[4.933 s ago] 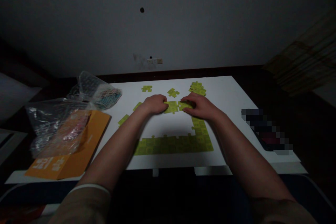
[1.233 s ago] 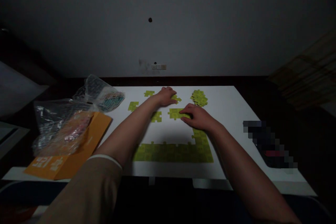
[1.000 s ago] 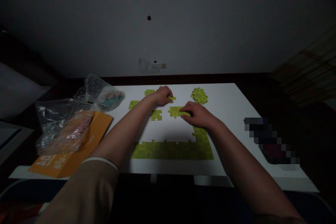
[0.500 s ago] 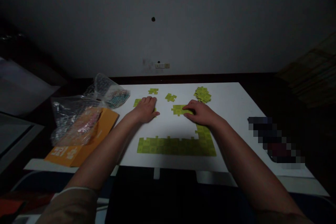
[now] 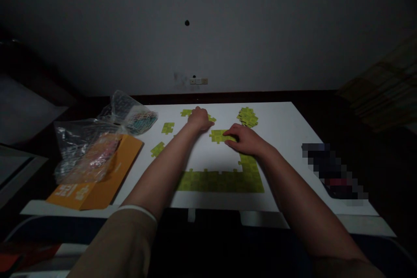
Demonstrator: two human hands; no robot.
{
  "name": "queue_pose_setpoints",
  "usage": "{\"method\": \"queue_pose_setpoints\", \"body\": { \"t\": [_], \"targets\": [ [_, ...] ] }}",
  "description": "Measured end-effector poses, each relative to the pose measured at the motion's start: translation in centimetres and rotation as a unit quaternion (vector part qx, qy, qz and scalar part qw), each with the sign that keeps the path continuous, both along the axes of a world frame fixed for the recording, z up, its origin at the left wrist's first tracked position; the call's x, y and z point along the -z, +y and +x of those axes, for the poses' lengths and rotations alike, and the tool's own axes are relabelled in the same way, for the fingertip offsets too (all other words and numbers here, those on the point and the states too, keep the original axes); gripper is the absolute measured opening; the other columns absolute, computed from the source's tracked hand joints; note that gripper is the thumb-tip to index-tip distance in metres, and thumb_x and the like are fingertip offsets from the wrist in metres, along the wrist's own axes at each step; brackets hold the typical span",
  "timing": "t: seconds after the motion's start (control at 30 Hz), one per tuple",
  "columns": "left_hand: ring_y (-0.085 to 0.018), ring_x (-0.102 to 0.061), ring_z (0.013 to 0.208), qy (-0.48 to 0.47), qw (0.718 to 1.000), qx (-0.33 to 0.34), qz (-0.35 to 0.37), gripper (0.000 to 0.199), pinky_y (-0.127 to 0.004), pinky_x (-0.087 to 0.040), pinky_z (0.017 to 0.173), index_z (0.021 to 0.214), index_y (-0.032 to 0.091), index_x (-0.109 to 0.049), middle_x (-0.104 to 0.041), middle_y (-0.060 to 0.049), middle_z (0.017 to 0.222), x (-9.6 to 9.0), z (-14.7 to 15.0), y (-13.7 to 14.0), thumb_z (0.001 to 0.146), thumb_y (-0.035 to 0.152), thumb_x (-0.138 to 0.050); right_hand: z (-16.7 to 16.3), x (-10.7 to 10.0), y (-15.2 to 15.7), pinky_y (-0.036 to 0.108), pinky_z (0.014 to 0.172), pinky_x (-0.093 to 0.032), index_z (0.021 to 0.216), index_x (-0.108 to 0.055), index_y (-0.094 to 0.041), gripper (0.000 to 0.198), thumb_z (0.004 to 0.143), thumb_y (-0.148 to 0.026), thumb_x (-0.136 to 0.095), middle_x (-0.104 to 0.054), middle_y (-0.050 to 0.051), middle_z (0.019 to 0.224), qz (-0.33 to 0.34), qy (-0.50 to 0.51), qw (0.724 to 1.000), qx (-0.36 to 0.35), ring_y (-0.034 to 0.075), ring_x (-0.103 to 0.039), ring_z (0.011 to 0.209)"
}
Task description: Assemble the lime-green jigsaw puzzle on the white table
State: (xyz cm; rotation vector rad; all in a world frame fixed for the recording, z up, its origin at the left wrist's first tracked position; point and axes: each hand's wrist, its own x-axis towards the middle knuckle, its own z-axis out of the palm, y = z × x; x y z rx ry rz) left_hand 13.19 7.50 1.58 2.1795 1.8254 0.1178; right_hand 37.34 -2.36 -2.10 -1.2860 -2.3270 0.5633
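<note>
My left hand (image 5: 199, 119) reaches over a loose yellow-green puzzle piece (image 5: 211, 118) at the far side of the table. Its thumb stands apart from the fingers, which are partly hidden, and the piece shows beside them. Thumb and forefinger of my right hand (image 5: 244, 138) grip a short strip of joined puzzle pieces (image 5: 217, 135) lying flat. Nearer me is an L-shaped joined puzzle border (image 5: 221, 181), its left end behind my left forearm. Other loose pieces lie to the left: one puzzle piece (image 5: 167, 128) and another tilted piece (image 5: 157, 149).
A heap of puzzle pieces (image 5: 248, 117) sits beyond my right hand. On the left are an orange packet (image 5: 125, 156) and clear plastic bags (image 5: 87, 150) with contents. A blurred dark object (image 5: 335, 173) lies on the white table's (image 5: 286, 139) right side.
My left hand has moved right and farther away, from the left-hand pieces to the loose piece, uncovering pieces on the left. My right hand stays on the strip. The view has shifted slightly.
</note>
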Motion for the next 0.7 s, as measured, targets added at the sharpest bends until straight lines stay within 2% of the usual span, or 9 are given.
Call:
{"method": "queue_pose_setpoints", "body": {
  "t": [0.1, 0.17, 0.3, 0.4, 0.5, 0.6, 0.7],
  "targets": [
    [-0.040, -0.068, 0.134, -0.022, 0.999, 0.027, 0.000, 0.061, -0.044, -0.054, 0.112, 0.131, 0.017, -0.075, -0.070, -0.023, 0.146, -0.1, -0.9, 0.3, 0.082, 0.045, -0.097, 0.0, -0.1, 0.0, 0.048, 0.102, -0.057, 0.130, -0.085, -0.027, 0.035, 0.101, -0.042, -0.074, -0.075, 0.013, 0.120, -0.002, -0.006, 1.000, 0.003, 0.034, -0.074, 0.110],
    [-0.033, -0.072, 0.124, -0.049, 0.998, 0.046, 0.002, 0.060, -0.041, -0.056, 0.108, 0.137, 0.021, -0.071, -0.075, -0.016, 0.138, -0.2, -2.0, 0.1, 0.084, 0.036, -0.094, 0.0, 0.0, 0.0, 0.048, 0.101, -0.057, 0.131, -0.085, -0.027, 0.035, 0.101, -0.042, -0.074, -0.075, 0.013, 0.120, 0.000, -0.005, 1.000, 0.001, 0.034, -0.074, 0.109],
    [-0.024, -0.073, 0.104, -0.148, 0.987, 0.070, 0.005, 0.034, -0.037, -0.058, 0.095, 0.129, 0.023, -0.070, -0.080, -0.008, 0.116, -0.1, -5.3, -0.7, 0.095, 0.023, -0.075, 0.0, 0.2, 0.1, 0.048, 0.101, -0.057, 0.129, -0.085, -0.029, 0.034, 0.100, -0.042, -0.075, -0.075, 0.012, 0.119, 0.007, -0.007, 1.000, 0.001, 0.034, -0.073, 0.110],
    [-0.021, -0.073, 0.092, -0.200, 0.975, 0.083, -0.056, 0.028, -0.033, -0.057, 0.083, 0.123, 0.023, -0.073, -0.078, -0.006, 0.103, 0.1, -7.1, -1.5, 0.096, 0.025, -0.072, 0.0, 0.3, 0.2, 0.048, 0.101, -0.057, 0.128, -0.085, -0.031, 0.032, 0.099, -0.041, -0.074, -0.076, 0.012, 0.121, 0.012, -0.004, 1.000, 0.001, 0.034, -0.073, 0.111],
    [-0.020, -0.071, 0.084, -0.207, 0.967, 0.107, -0.107, 0.026, -0.032, -0.056, 0.077, 0.118, 0.022, -0.077, -0.077, -0.005, 0.096, 0.2, -7.4, -2.4, 0.093, 0.028, -0.074, 0.0, 0.3, 0.2, 0.048, 0.100, -0.057, 0.128, -0.085, -0.031, 0.032, 0.100, -0.041, -0.073, -0.076, 0.011, 0.119, 0.013, -0.004, 1.000, -0.003, 0.033, -0.073, 0.110],
    [-0.021, -0.070, 0.083, -0.189, 0.970, 0.124, -0.095, 0.025, -0.034, -0.055, 0.078, 0.112, 0.022, -0.080, -0.078, -0.005, 0.094, 0.1, -6.8, -3.1, 0.089, 0.029, -0.077, 0.0, 0.2, 0.2, 0.048, 0.099, -0.057, 0.129, -0.085, -0.031, 0.032, 0.101, -0.041, -0.073, -0.075, 0.012, 0.117, 0.011, -0.009, 1.000, -0.003, 0.033, -0.073, 0.108],
    [-0.024, -0.072, 0.090, -0.163, 0.975, 0.130, -0.073, 0.024, -0.036, -0.056, 0.085, 0.109, 0.023, -0.082, -0.081, -0.006, 0.099, -0.2, -6.1, -3.4, 0.086, 0.030, -0.078, 0.0, 0.1, 0.1, 0.048, 0.099, -0.057, 0.129, -0.085, -0.030, 0.034, 0.101, -0.043, -0.073, -0.075, 0.012, 0.117, 0.011, -0.011, 1.000, -0.001, 0.034, -0.073, 0.108]
  ]
}}
